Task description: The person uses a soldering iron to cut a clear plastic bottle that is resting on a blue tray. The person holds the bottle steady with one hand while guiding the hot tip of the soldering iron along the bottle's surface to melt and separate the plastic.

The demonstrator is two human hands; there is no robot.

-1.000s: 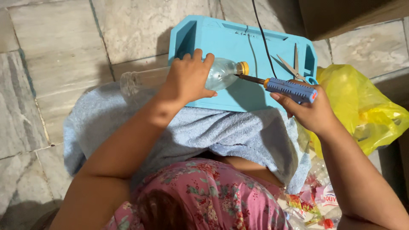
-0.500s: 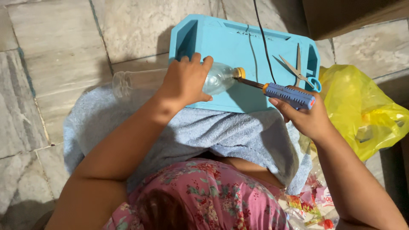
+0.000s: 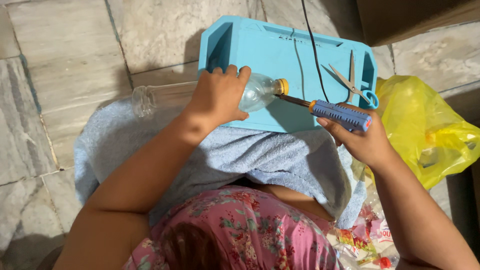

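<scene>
Left grip (image 3: 218,97) wrapping clear bottle (image 3: 257,92), mid-body hidden, right grip (image 3: 362,140) holding soldering iron (image 3: 340,114)

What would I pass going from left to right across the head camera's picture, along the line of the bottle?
Clear plastic bottle's open end → left hand → yellow cap → blue-handled soldering iron → right hand → yellow plastic bag.

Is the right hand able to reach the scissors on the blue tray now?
Probably yes: the scissors lie uncovered just beyond the right hand, but its fingers already hold the soldering iron.
</scene>
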